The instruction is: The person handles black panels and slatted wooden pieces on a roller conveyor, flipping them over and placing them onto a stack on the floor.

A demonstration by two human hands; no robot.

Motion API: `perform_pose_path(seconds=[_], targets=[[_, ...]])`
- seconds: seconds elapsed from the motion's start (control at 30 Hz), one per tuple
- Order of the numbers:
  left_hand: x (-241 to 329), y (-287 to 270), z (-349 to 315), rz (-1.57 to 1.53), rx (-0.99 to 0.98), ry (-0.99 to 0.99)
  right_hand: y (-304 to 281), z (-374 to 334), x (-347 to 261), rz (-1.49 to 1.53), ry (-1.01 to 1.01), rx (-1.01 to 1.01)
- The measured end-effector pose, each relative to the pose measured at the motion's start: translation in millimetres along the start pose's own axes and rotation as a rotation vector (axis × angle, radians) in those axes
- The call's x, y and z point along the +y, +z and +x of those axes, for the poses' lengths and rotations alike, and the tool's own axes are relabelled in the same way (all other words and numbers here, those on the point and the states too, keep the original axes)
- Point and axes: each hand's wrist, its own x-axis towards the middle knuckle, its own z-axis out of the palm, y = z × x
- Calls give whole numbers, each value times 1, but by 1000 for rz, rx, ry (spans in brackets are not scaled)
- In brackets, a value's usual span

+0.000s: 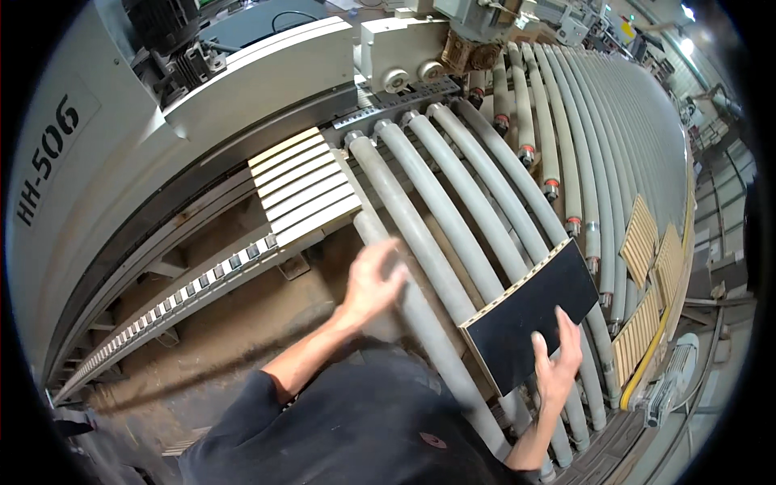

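A black-faced rectangular panel [529, 319] with a row of small holes along its light-brown edge lies tilted across the grey rollers [428, 218]. Over its near part is my right hand [556, 364], thumb and fingers apart; whether it touches the surface I cannot tell. My left hand [372, 283], a little blurred, hovers by the nearest roller with nothing in it and its fingers apart. Beyond it, a pale slatted panel [305, 187] with dark grooves rests at the machine's track [206, 279], its near end beside the rollers.
A large grey machine [105, 145] with a motor [170, 36] fills the left. Small guide wheels [396, 79] sit at its far end. The roller conveyor [622, 113] stretches to the far right, where several slatted brown panels [638, 242] lie near a yellow edge rail [653, 360].
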Motion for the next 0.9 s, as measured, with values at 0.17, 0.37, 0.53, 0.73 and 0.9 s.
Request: perform_pose_path(seconds=[0.17, 0.37, 0.53, 0.73, 0.9], targets=[[-42, -72, 47, 209, 542, 42, 95, 120, -23, 145, -238, -172], [-79, -97, 97, 208, 521, -103, 244, 235, -76, 75, -467, -190], [-86, -59, 135, 244, 376, -136, 321, 277, -99, -8, -392, -237], [-71, -3, 180, 387, 290, -67, 330, 305, -74, -114, -396, -66], [-50, 42, 213, 300, 275, -72, 323, 332, -44, -175, -359, 44]])
